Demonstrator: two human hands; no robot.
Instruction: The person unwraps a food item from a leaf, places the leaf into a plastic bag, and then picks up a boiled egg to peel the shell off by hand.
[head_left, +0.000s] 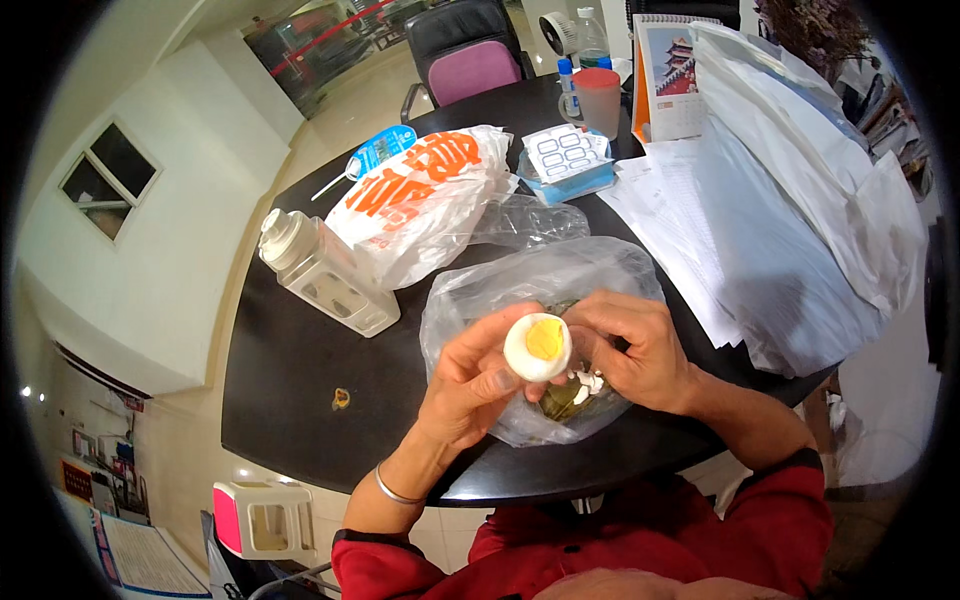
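Note:
A boiled egg (531, 365) with its yellow yolk showing is gripped between the thumb and fingers of my left hand (478, 375). My right hand (632, 345) is at the egg's right side, thumb and fingers bent together; whether it pinches anything is hidden. Below both hands lies a clear plastic bag (469, 289), spread wide on the black table (292, 375). Inside it are white eggshell pieces (589, 384) and dark green leaves (559, 403), partly covered by my hands.
A plastic bottle (337, 277) and a printed white bag (420, 195) stand left of the clear bag. Further back are a blue box (566, 184), a lidded cup (598, 101) and a desk calendar (671, 82). Papers (675, 217) and large plastic bags (795, 225) lie right. A small scrap (341, 398) rests left.

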